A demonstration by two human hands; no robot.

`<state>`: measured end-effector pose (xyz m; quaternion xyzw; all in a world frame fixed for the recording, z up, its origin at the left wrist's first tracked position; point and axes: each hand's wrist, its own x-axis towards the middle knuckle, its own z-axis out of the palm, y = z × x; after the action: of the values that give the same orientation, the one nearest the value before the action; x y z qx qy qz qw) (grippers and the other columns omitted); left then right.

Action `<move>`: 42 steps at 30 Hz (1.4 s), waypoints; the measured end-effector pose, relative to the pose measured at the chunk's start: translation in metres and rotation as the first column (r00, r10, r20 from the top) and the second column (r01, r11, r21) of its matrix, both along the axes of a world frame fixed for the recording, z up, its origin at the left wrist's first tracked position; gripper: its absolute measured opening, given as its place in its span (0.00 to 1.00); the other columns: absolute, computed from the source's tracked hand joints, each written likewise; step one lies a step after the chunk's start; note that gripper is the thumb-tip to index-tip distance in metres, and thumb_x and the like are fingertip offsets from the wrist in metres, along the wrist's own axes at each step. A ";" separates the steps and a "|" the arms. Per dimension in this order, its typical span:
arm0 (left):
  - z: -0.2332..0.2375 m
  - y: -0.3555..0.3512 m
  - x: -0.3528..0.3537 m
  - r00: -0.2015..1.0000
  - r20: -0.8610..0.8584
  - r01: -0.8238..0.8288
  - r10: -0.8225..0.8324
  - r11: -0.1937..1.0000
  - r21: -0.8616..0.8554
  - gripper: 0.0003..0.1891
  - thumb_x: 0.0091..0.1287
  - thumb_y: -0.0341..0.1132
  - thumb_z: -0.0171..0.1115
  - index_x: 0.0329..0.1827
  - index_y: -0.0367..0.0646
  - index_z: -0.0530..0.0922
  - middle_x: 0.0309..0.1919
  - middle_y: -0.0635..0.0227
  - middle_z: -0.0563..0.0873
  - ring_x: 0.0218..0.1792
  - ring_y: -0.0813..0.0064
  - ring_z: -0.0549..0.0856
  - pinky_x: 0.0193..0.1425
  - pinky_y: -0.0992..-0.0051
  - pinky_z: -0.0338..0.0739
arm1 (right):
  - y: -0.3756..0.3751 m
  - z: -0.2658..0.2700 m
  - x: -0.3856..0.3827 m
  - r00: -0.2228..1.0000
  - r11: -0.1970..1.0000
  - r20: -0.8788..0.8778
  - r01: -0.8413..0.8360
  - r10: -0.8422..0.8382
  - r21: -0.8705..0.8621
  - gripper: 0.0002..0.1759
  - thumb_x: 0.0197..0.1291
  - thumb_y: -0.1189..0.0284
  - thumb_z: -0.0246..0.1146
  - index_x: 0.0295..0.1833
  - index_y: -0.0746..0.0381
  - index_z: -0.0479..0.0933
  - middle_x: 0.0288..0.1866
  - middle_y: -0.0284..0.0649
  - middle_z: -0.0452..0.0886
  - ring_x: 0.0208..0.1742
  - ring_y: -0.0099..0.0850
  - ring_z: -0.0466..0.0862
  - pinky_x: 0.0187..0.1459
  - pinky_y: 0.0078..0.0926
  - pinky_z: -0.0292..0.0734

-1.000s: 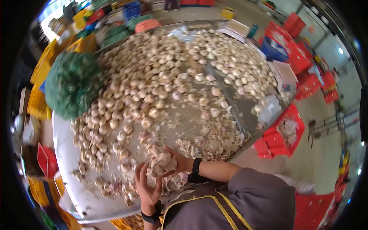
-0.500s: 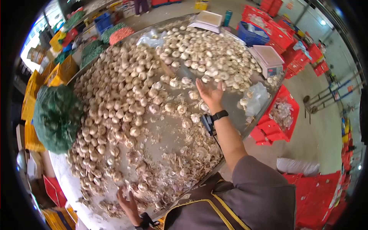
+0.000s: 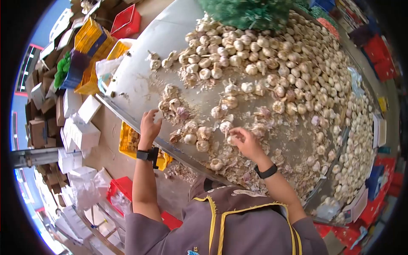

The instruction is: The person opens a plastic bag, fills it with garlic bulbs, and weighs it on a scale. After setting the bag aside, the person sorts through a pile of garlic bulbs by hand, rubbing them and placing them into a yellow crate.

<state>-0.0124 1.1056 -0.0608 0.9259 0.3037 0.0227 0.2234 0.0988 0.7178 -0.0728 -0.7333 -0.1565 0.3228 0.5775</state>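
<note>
My left hand is at the table's near edge, thumb and fingers apart and nothing between them. Just beyond its fingertips lies a small cluster of garlic bulbs with dry stems and loose skins. My right hand is over the near middle of the table, fingers curled and the thumb close to them. A pale garlic bulb shows at its fingertips, partly hidden by them. Papery garlic skins are scattered beneath and around this hand.
A large heap of garlic covers the table's far side, beside a green mesh sack. The metal table edge runs along my front. A yellow crate and white boxes stand on the floor at left.
My view has swung to the left. My right hand has come back from the far right, where it was stretched out open, and its fingers are now curled at a garlic bulb.
</note>
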 end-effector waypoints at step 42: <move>0.072 -0.094 0.054 0.796 0.443 0.590 -0.412 0.691 -0.418 0.26 0.62 0.40 0.71 0.63 0.47 0.75 0.51 0.55 0.82 0.49 0.51 0.83 0.55 0.58 0.79 | 0.106 -0.014 0.004 0.170 0.810 -0.889 0.366 0.425 0.458 0.48 0.64 0.31 0.49 0.74 0.58 0.64 0.71 0.49 0.72 0.67 0.49 0.78 0.60 0.52 0.80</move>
<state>0.0416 1.0115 0.0111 0.8565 -0.0102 0.0212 0.5156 0.1031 0.8238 -0.0866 -0.1251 0.1475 0.6625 0.7237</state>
